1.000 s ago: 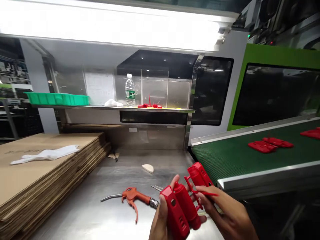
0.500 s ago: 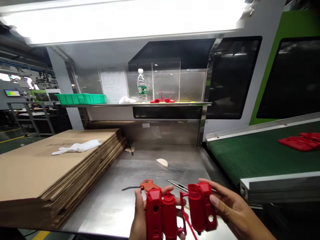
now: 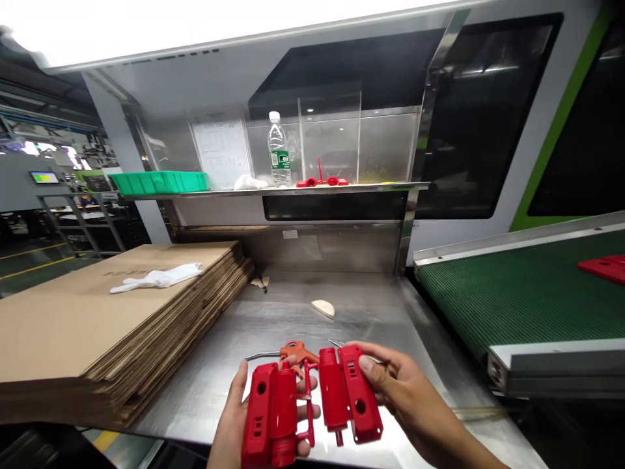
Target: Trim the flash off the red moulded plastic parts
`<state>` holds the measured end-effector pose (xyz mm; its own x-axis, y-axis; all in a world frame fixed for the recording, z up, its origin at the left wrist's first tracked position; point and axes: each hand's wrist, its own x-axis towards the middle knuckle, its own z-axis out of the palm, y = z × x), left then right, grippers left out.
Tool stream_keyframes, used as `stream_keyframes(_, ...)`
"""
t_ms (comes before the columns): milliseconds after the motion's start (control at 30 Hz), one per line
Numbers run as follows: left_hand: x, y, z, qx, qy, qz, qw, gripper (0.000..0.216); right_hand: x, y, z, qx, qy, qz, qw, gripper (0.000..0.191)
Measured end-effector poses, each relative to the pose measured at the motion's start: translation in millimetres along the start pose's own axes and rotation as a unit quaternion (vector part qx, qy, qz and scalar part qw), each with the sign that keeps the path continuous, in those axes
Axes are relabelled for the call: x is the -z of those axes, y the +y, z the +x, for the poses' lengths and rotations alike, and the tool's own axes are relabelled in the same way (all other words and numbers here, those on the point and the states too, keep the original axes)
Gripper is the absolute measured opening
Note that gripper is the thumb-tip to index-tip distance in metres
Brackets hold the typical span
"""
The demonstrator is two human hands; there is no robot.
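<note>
Both hands have drawn the red moulded parts lower and closer over the steel table (image 3: 219,384).
My left hand (image 3: 234,430) grips one red part (image 3: 268,417); my right hand (image 3: 405,397) clasps the other red part (image 3: 349,397), a thin sprue (image 3: 308,404) between them.

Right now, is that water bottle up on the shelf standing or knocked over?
Standing. The water bottle is upright on the metal shelf, white cap on top, beside a white cloth.
</note>
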<state>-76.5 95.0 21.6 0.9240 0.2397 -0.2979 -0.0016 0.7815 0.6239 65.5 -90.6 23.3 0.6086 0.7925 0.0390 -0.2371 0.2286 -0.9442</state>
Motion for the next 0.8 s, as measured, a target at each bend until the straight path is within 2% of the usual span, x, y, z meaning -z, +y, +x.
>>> stream_keyframes(133, 0.5, 5.2, 4.0, 0.026, 0.035, -0.034, 0.998, 0.055, -1.3, 0.2, 7.1, -0.017, -0.007, 0.014, 1.000, 0.044)
stream_keyframes(300, -13.3, 4.8, 8.7, 0.032, 0.080, -0.061, 0.994, 0.046, 10.3, 3.7, 13.8, -0.020, -0.021, 0.045, 0.999, 0.036)
stream_keyframes(367, -19.9, 3.2, 10.4, 0.036, 0.071, -0.053, 0.995, 0.048, 21.8, 7.2, 16.0, -0.033, -0.018, 0.054, 0.998, 0.034)
stream_keyframes(500, -32.1, 0.4, 11.3, 0.040, 0.006, -0.067, 0.997, 0.042, 43.9, 14.6, 17.8, -0.063, -0.013, 0.083, 0.994, 0.028)
stream_keyframes(600, -37.0, -3.6, 10.6, 0.038, -0.020, -0.062, 0.997, 0.035, 46.7, 16.2, 14.9, -0.083, -0.028, 0.094, 0.992, 0.027)
stream_keyframes(667, -34.5, -7.9, 10.7, 0.047, -0.004, -0.033, 0.998, 0.043, 43.6, 16.3, 9.1, -0.080, -0.048, 0.094, 0.991, 0.031)
stream_keyframes(733, -25.6, -12.3, 12.0, 0.070, 0.020, -0.019, 0.997, 0.051, 42.8, 17.4, 0.3, -0.059, -0.051, 0.057, 0.995, 0.039)
stream_keyframes(800, -11.8, -15.4, 14.9, 0.110, 0.029, -0.034, 0.993, 0.052, 49.0, 19.1, -10.0, 0.024, -0.034, -0.078, 0.996, 0.040)
